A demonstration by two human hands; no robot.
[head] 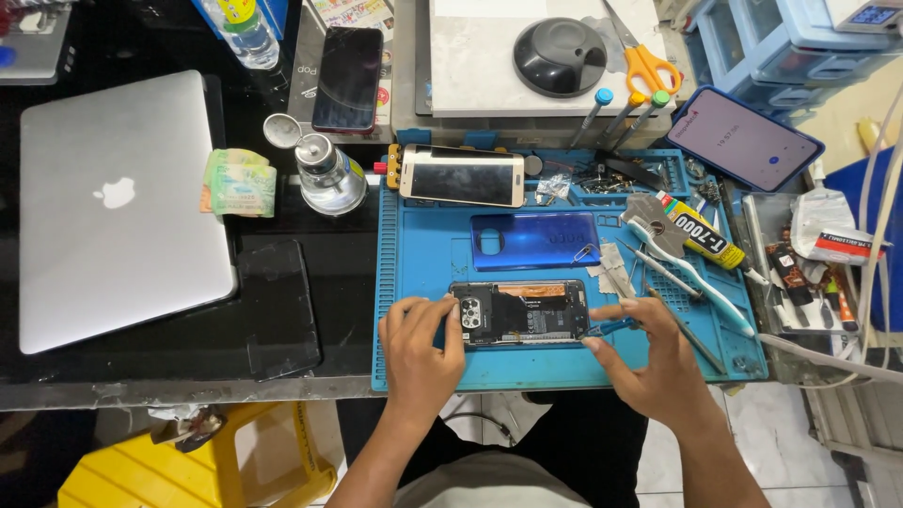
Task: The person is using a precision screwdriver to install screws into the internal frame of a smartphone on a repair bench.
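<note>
An opened phone (523,313) lies back-up on the blue work mat (414,259), its dark inner parts and camera block showing. My left hand (420,350) rests on the mat with its fingertips on the phone's left end by the cameras. My right hand (649,356) touches the phone's right end with thumb and forefinger, next to a small blue tool (616,326) lying there. The blue back cover (534,241) lies just above the phone.
A gold-edged phone (462,176) lies at the mat's top. A glue tube (704,236), toothbrush (691,273) and tweezers sit at the right. A closed silver laptop (118,207), bottle dispenser (326,172), banknotes (241,183), scissors (640,56) and other phones surround the mat.
</note>
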